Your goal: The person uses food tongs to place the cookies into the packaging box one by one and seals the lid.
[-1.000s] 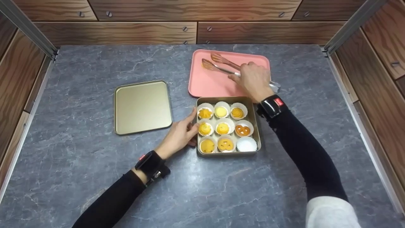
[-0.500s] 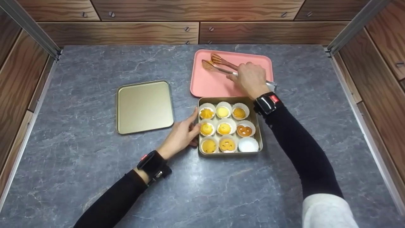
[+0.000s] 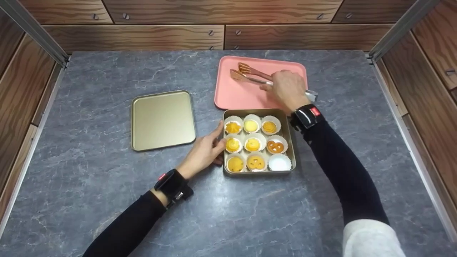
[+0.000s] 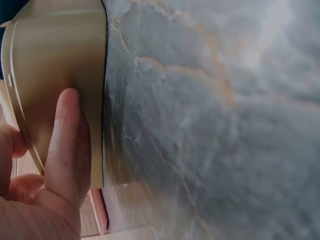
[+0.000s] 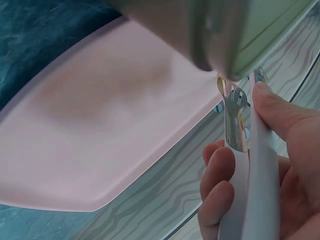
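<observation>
My right hand [image 3: 288,87] holds serving tongs [image 3: 259,80] over the pink tray [image 3: 246,98]. White handles lie between thumb and fingers in the right wrist view, and the slotted metal heads [image 5: 235,102] stand apart. Whether a cookie lies between the heads is unclear. My left hand [image 3: 203,153] touches the left wall of a square gold tin [image 3: 262,174]; one straight finger [image 4: 65,125] rests along it and the thumb is at the rim. Inside are paper cups in rows, most with yellow or brown cookies, including a pretzel-shaped cookie [image 3: 275,146]. The near right cup [image 3: 280,163] shows only white paper.
A flat gold lid [image 3: 163,120] lies on the marbled grey tabletop [image 3: 214,210], left of the tin. Wood-patterned panels [image 3: 142,37] enclose the back and sides. The tray sits directly behind the tin.
The tong heads have shifted slightly right and nearer, and the right hand has moved a little right. The yellow patch earlier seen by the heads is no longer distinct. Left hand stays put.
</observation>
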Demonstrator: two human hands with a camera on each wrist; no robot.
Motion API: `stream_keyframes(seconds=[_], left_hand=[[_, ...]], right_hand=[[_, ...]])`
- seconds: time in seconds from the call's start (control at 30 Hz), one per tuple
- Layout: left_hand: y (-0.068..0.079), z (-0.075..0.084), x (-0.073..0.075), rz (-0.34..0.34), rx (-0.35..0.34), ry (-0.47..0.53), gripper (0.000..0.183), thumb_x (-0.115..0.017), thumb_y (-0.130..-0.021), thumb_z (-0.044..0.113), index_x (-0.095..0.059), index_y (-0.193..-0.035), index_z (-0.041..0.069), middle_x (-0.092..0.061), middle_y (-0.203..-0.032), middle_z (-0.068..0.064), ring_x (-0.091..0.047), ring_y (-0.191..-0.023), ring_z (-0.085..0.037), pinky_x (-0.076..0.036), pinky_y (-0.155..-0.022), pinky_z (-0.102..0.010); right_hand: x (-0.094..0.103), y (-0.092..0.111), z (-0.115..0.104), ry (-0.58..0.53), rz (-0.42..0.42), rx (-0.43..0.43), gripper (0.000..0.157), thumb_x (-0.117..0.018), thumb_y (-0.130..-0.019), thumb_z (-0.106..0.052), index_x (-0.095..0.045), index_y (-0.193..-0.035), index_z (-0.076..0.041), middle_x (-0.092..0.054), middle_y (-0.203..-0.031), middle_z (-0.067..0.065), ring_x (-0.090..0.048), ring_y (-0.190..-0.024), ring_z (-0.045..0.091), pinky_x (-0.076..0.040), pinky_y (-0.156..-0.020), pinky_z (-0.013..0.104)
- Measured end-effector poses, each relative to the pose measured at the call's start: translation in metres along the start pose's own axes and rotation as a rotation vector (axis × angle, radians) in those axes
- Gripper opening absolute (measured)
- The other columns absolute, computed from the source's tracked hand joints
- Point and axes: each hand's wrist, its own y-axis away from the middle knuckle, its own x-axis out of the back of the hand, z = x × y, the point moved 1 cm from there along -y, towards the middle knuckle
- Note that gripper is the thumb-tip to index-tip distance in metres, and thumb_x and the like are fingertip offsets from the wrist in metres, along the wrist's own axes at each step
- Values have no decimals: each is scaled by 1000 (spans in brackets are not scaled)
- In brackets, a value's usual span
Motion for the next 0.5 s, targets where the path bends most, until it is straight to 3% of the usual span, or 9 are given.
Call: stream_keyframes(seconds=[0.3, 0.5], left_hand=[[-1, 0, -2, -16, -5, 5, 69, -57, -107, 19, -19, -164, 15, -64, -87, -12, -68, -60, -25, -65, -55, -32], [0, 0, -1, -6, 1, 19, 69, -58, -107, 18, -19, -164, 16, -63, -86, -11, -67, -60, -24, -65, -55, -33]], right_hand=[[6, 22, 15, -59, 33, 15, 45, -71, -97, -48, -71, -88, -3, -67, -82, 15, -66, -78, 41, -56, -65, 61], [9, 30, 20, -40, -31, -6, 50, -70, -96, -53, -71, -92, -3, -66, -83, 15, -64, -75, 39, -55, -62, 58]])
